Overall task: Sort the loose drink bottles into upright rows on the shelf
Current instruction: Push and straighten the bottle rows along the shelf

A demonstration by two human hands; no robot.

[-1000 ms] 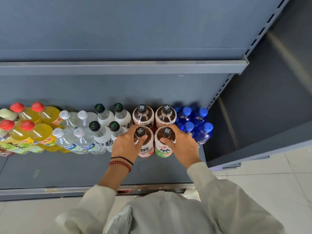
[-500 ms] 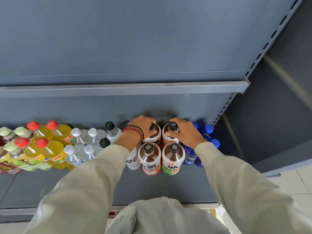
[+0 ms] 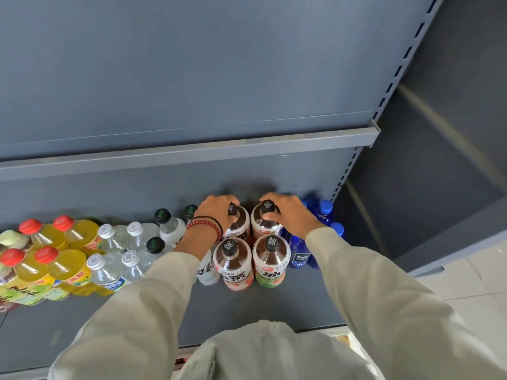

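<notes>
On the grey bottom shelf stand upright bottles in rows. My left hand grips the neck of the rear left tea bottle, which has a black cap. The rear right tea bottle is gripped round its neck by my right hand. In front of them stand two more tea bottles: the left one and the right one, both untouched.
Left of the tea bottles stand black-capped pale bottles, white-capped water bottles and red-capped yellow drinks. Blue bottles stand to the right, by the slotted upright. An upper shelf overhangs.
Both hands left the front pair of tea bottles and reached back to the rear pair, which they now grip. The camera has leaned in closer over the shelf.
</notes>
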